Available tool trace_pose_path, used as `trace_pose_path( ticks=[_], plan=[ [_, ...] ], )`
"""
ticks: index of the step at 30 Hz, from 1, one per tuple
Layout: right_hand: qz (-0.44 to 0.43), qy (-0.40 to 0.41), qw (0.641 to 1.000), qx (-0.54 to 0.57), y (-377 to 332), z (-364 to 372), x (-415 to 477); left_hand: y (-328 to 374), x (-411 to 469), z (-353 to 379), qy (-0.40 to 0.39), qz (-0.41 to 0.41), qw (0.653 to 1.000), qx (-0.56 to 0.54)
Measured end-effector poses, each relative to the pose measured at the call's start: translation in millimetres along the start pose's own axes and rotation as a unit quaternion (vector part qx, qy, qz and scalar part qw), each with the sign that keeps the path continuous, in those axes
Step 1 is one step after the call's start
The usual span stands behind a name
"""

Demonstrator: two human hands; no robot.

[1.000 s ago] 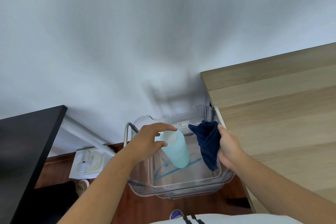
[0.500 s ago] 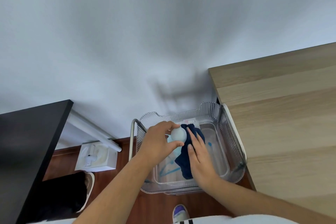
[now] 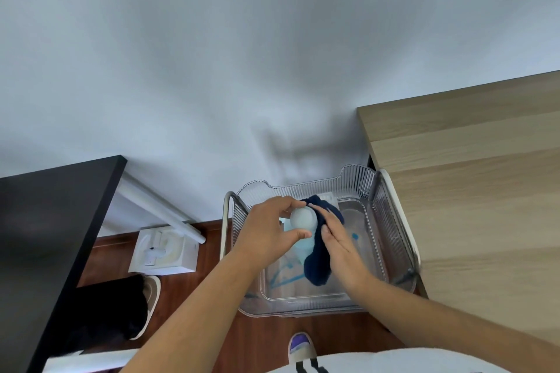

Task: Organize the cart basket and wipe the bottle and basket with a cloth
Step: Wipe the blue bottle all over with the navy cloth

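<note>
A clear ribbed plastic basket sits on the cart between two tables. Inside it stands a pale blue bottle with a white cap, seen from above. My left hand grips the bottle around its cap. My right hand presses a dark blue cloth flat against the bottle's right side. The cloth wraps from the cap down the side and hides much of the bottle's body. Blue marks show through the basket's bottom.
A light wooden tabletop borders the basket on the right. A black tabletop lies to the left. On the wooden floor are a white box, a slipper and my shoe. A white wall rises behind.
My right hand brought the cloth from the basket's right side onto the bottle. My left hand closed over the cap. The view shifted slightly.
</note>
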State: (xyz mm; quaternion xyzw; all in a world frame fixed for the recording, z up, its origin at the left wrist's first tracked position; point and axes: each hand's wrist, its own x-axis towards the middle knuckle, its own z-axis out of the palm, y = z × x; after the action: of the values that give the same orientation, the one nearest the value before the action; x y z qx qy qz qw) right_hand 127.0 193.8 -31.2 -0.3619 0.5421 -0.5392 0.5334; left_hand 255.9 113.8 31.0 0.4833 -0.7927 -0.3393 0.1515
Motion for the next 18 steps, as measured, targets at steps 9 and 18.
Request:
trace_pose_path(
  ticks=[9,18],
  plan=[
    [0.053,-0.010,0.999,0.001,-22.9,-1.9,41.7,-1.1,3.9,-5.3,-0.025,-0.020,0.999,-0.034],
    [0.120,0.104,0.982,0.098,10.8,-2.1,13.6,-3.3,2.8,-0.3,0.004,-0.013,0.999,-0.043]
  ],
)
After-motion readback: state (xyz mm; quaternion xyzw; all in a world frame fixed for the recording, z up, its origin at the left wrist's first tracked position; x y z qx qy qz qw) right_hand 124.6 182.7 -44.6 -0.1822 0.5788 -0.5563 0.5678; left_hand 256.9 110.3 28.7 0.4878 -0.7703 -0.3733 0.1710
